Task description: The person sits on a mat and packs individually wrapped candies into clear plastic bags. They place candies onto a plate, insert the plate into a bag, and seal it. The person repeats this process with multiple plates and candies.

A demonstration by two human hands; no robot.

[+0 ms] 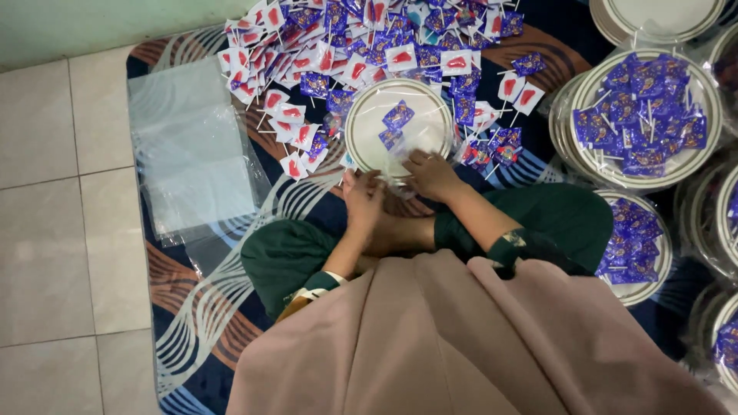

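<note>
A person sits on a patterned mat [231, 300], looking down at a round white plate [369, 115] with a gold rim that lies just ahead of the knees. Two purple sweets [397, 117] on sticks lie on the plate near its centre, one just below the other.

The left hand [363, 201] rests at the plate's 6 o'clock edge, fingers curled down against a bit of clear plastic there; whether it actually pinches the plastic I cannot tell. The right hand [432, 174] sits at about 5 o'clock on the rim, fingers bent and pressing on the clear wrap at the plate's edge, nearly touching the left hand.

From 9 o'clock round to 2 o'clock of the plate spreads a heap of sweets [369, 38], purple ones mixed with white-and-red ones. At 9 o'clock, further off, lies a stack of clear plastic bags [188, 146] on the mat's edge. At 3 o'clock stands a stack of plates [642, 115] filled with purple sweets and wrapped in plastic.
</note>
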